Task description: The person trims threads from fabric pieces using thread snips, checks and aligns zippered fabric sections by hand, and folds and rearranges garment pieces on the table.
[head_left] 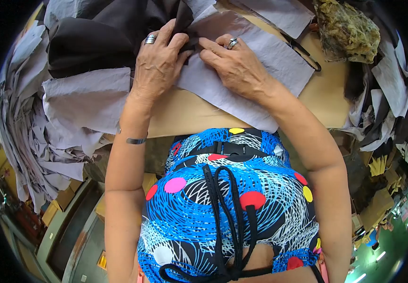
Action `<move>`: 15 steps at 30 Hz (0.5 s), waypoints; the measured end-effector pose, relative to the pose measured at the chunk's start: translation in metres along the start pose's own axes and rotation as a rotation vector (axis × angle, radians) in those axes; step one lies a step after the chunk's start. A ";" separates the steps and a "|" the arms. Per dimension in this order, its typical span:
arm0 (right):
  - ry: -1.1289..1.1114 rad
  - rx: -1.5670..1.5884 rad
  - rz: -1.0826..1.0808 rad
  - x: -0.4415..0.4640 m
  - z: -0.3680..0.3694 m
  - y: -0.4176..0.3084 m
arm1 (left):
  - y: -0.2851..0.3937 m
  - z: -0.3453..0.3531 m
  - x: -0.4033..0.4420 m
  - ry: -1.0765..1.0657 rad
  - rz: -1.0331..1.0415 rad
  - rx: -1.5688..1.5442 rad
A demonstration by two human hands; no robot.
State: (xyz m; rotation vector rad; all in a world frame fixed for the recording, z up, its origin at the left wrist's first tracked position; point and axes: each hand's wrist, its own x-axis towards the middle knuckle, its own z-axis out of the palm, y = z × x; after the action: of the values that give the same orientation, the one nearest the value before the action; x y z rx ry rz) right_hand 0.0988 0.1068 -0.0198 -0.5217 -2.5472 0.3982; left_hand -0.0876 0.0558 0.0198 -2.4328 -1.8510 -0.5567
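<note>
Dark brown cloth (pixel 95 40) lies bunched at the upper left of the table. My left hand (pixel 159 61), with a ring and a bracelet, is on the edge of this cloth, its fingers bent and pinching a fold. Just to the right, my right hand (pixel 234 63) rests over a pale grey cloth piece (pixel 260 52); its thumb and index finger are pressed together at the dark cloth's edge. What those fingertips hold is too small to make out. The two hands are a little apart.
Pale grey cloth pieces (pixel 88 96) hang over the left edge of the tan table (pixel 180 113). Black-handled scissors (pixel 303 52) lie partly under cloth at the right. Behind them is a plastic-wrapped yellowish bundle (pixel 348 33). More cloth (pixel 392 80) hangs at the far right.
</note>
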 end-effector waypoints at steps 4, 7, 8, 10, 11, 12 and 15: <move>0.109 0.054 -0.050 -0.008 0.007 0.006 | -0.004 -0.004 0.001 -0.041 -0.003 -0.046; 0.092 -0.049 -0.142 -0.016 0.002 0.006 | -0.004 -0.004 0.002 -0.043 0.005 -0.026; 0.088 -0.058 -0.136 -0.017 0.001 0.006 | -0.004 -0.004 0.002 -0.043 0.007 -0.034; 0.083 -0.075 -0.125 -0.018 0.003 0.005 | -0.007 -0.003 0.002 -0.044 0.011 -0.048; 0.076 -0.076 -0.129 -0.018 0.002 0.005 | -0.008 -0.003 0.002 -0.048 -0.004 -0.064; 0.066 -0.078 -0.132 -0.017 0.001 0.004 | -0.008 -0.004 0.002 -0.051 -0.018 -0.082; 0.066 -0.090 -0.125 -0.016 -0.002 0.004 | -0.010 -0.007 0.007 -0.076 -0.032 -0.115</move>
State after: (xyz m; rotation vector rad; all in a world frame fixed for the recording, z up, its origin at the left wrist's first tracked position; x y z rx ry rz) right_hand 0.1137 0.1035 -0.0264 -0.3986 -2.5263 0.2181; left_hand -0.0967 0.0638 0.0265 -2.5341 -1.9421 -0.5964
